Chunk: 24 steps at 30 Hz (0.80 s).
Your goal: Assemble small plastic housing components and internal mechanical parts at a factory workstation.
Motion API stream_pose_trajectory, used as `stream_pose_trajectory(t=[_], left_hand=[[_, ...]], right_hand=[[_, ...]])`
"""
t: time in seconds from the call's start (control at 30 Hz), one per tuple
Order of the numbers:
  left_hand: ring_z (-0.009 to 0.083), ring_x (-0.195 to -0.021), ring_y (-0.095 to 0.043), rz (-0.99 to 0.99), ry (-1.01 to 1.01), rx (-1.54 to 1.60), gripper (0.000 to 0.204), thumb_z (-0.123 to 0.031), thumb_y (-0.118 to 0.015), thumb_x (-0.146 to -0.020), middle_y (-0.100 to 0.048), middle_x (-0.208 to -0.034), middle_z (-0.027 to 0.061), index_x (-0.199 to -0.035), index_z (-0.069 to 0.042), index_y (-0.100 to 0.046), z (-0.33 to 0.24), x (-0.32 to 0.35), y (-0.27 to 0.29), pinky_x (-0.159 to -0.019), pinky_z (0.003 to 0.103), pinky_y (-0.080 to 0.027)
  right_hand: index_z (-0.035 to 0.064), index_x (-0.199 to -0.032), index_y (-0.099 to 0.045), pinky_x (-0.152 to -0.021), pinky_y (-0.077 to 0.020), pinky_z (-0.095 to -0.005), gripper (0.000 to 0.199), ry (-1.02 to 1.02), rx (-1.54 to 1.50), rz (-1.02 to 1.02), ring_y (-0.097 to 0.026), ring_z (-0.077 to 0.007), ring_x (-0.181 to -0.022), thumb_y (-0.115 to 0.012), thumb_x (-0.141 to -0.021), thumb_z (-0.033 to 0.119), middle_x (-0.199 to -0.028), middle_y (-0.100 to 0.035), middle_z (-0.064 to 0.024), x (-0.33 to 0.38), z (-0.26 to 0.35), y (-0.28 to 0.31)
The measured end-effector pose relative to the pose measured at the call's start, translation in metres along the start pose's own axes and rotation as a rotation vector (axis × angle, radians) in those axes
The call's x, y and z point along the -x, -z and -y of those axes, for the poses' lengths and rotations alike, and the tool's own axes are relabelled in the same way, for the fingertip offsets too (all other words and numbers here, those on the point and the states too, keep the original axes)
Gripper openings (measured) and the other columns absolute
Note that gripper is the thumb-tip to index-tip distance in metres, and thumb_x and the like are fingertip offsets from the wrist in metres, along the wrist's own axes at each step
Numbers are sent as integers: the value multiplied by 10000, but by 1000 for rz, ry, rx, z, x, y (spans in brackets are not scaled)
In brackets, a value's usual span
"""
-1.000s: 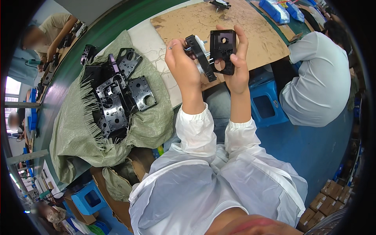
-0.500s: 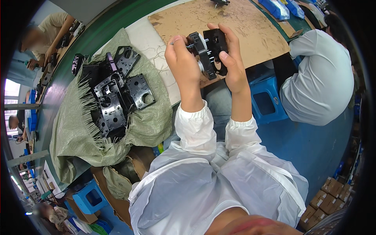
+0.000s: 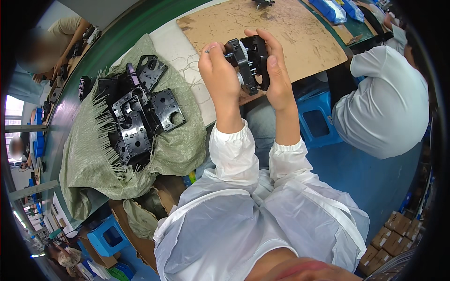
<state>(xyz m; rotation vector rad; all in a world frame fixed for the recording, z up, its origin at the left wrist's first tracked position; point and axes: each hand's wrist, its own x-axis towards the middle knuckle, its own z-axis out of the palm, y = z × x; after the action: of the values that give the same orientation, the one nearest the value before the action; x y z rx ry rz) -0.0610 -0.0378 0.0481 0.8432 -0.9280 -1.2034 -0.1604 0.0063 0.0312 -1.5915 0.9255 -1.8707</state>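
Left hand (image 3: pixel 219 75): raised above the counter edge, fingers curled closed around the left side of the black plastic parts (image 3: pixel 249 63); a ring shows on one finger.
Right hand (image 3: pixel 276 77): closed on the right side of the same parts, thumb on the near face, fingers wrapped over the top and back.
Black plastic parts: two flat moulded pieces held face to face between both hands, with a pale round piece showing in the seam; they are in the air over the cardboard sheet (image 3: pixel 300 33).
Cardboard sheet: brown, lying flat on the counter (image 3: pixel 176 44), directly beneath the hands.
Green woven sack (image 3: pixel 178 145): open on the counter to the left, edge frayed, well apart from the hands.
Pile of black parts (image 3: pixel 136 117): many similar flat black pieces heaped inside the sack.
Blue stool (image 3: pixel 318 117): on the floor just right of the person's forearms.
Co-worker (image 3: pixel 389 107): seated to the right in a white coat, beside the counter.
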Motion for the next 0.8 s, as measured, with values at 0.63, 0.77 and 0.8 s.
stream_pose_trajectory(t=[0.63,0.77,0.8], left_hand=[[201,-662,-532,54,18,-187,328,-201,-415,-985,-590,-718,131,-813,44,-547,7,-2,-5,-643,359,-435],[204,-660,-539,45,-18,-237,333,-209,-417,-991,-595,-721,141,-810,41,-543,11,-3,-5,-643,365,-439],[204,-660,-539,46,-18,-236,333,-209,-417,-991,-595,-721,141,-810,41,-543,12,-3,-6,-643,365,-439]], right_hand=[[6,-1422,-380,-1045,-380,-315,569,-41,50,-38,-510,-215,-1209,-259,-1067,433,-1336,-507,-146,1,0,0],[11,-1419,-384,-1047,-377,-322,563,-119,48,-6,-509,-224,-1209,-263,-1066,433,-1329,-511,-148,4,-9,4],[14,-1417,-386,-1048,-376,-324,560,-141,37,-6,-508,-227,-1210,-264,-1066,433,-1329,-511,-149,4,-10,4]])
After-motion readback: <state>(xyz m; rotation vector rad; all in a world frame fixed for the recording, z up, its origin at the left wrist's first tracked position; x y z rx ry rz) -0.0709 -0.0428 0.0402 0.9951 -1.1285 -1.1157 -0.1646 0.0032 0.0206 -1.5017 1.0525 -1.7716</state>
